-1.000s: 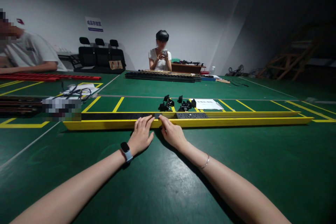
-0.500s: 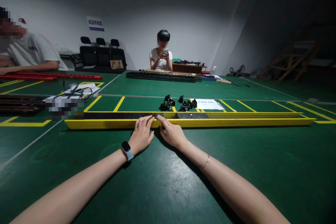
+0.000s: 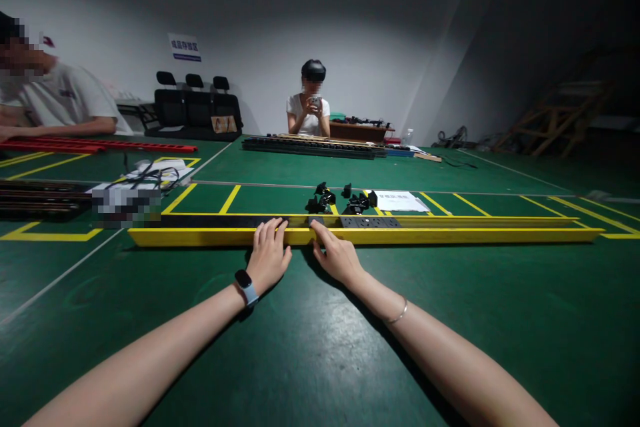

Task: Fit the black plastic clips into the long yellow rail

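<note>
Where the left hand lay over the near wall of the yellow channel, its fingers were loosely extended, thumb apart, wrapped round nothing that I could see. A long dark strip ran inside the channel, off to the left of those fingers, its right end under or just beside their tips; I couldn't tell which. Between the two sets of fingertips a short stretch of yellow showed, and then came a small dark block, in the channel too, right at the tip of the right hand's outstretched index finger. That hand was plainly the nearer one to the block, its thumb low by the near wall; whether it gripped anything I couldn't make out. The channel's long axis ran sideways, across the front of both hands. Just right of the right fingertips, a dark socket strip sat in it, and beyond them, past the far wall, lay black pieces and, farther right, a paper sheet.
</note>
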The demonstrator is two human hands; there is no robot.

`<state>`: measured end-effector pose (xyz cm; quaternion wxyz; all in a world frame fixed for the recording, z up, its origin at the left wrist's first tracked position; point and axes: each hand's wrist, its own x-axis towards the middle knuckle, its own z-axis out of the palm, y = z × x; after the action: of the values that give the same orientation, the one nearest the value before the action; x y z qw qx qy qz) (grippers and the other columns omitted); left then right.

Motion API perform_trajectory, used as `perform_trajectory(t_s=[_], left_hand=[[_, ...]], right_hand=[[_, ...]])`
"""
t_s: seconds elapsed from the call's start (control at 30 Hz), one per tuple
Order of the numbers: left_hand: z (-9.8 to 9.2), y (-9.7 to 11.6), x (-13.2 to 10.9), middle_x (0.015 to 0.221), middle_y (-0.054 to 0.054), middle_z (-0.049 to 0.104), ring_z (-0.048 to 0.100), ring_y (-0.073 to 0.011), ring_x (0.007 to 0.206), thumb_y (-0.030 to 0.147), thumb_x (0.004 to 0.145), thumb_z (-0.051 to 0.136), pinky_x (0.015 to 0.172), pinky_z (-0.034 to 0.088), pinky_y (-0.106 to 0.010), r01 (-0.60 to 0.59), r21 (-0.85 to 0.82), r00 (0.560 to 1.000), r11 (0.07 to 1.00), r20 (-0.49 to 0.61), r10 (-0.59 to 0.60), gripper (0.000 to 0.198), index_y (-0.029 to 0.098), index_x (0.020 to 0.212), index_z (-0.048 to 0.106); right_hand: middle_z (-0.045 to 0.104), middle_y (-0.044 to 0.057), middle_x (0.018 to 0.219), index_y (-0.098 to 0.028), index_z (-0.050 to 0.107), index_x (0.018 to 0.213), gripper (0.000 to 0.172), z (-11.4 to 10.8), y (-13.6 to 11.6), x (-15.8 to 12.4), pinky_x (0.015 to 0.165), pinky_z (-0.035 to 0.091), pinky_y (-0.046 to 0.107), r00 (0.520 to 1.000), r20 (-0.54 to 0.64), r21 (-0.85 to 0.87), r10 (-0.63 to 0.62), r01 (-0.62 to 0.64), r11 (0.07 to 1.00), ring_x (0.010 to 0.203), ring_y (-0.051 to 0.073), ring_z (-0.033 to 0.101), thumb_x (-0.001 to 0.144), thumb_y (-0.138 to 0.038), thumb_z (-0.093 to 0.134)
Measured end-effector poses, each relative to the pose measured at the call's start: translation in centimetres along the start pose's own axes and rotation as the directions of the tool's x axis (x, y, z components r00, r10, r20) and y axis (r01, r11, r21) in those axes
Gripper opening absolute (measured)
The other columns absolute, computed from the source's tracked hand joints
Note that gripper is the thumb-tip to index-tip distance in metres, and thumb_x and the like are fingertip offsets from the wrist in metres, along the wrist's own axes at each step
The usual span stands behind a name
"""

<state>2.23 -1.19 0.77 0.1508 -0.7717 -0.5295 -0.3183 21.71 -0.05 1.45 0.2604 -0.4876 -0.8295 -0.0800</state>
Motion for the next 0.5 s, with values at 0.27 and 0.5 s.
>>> perform_trajectory(t_s=[0.27, 0.5], left_hand=[[0.07, -0.06, -0.12, 0.132, -0.018, 0.046, 0.038, -0.0301, 0.128, 0.023, 0.083, 0.048, 0.111, 0.023, -0.051, -0.024, 0.043, 0.999, 0.999, 0.022, 0.023, 0.053, 0.011, 0.134, 0.039], [0.0, -0.11, -0.13, 0.133, -0.018, 0.046, 0.038, -0.0299, 0.128, 0.024, 0.084, 0.048, 0.111, 0.024, -0.05, -0.028, 0.066, 0.999, 0.997, 0.035, 0.026, 0.052, 0.011, 0.134, 0.039]], right_hand=[[0.036, 0.0, 0.148, -0.024, 0.027, 0.145, 0.058, 0.03, -0.12, 0.32, 0.087, 0.052, 0.026, 0.992, 0.094, 0.037, -0.086, 0.083, 0.996, 0.111, 0.015, 0.059, 0.089, -0.02, 0.039], [0.043, 0.001, 0.144, -0.026, 0.033, 0.141, 0.051, -0.14, -0.72, 0.55, 0.077, 0.053, 0.026, 0.994, 0.11, -0.046, 0.009, -0.004, 0.999, 0.1, 0.016, 0.064, 0.091, -0.022, 0.035]])
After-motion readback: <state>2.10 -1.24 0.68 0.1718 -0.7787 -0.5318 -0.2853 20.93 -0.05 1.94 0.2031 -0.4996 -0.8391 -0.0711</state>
